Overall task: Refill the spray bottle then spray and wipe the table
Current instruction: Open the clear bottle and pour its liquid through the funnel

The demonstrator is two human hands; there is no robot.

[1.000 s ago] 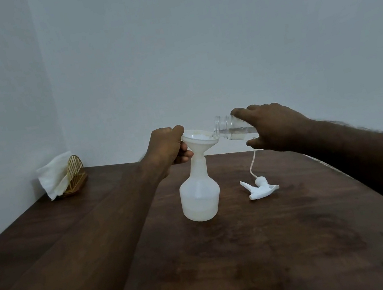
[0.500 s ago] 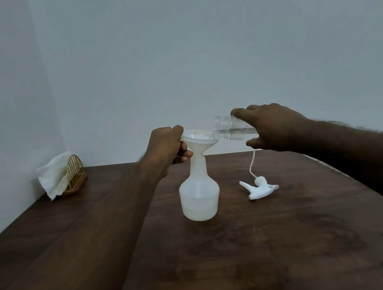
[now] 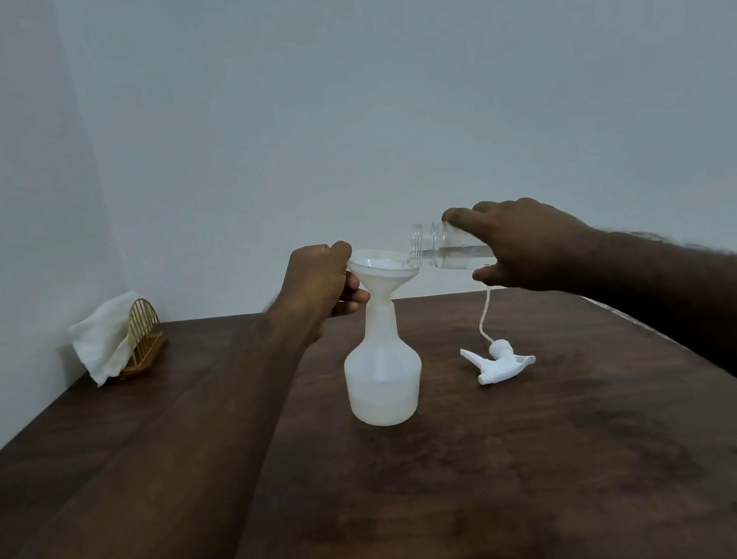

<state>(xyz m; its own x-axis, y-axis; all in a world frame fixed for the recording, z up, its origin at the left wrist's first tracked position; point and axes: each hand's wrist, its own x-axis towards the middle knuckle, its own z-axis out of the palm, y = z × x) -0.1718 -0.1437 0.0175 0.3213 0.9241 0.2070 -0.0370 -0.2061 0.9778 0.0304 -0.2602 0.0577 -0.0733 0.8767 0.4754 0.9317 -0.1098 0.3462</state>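
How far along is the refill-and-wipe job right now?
Done: sprayer head is off, lying on the table. In hand: left hand steadies the funnel in the spray bottle; right hand tips a clear jar into it. Left: refit the head, spray, wipe with a napkin.

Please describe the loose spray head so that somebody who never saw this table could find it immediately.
On the dark wooden table, look just right of the white bottle that carries a funnel. The spray head lies flat on the wood there. It alone has a trigger and a thin white tube trailing toward the wall.
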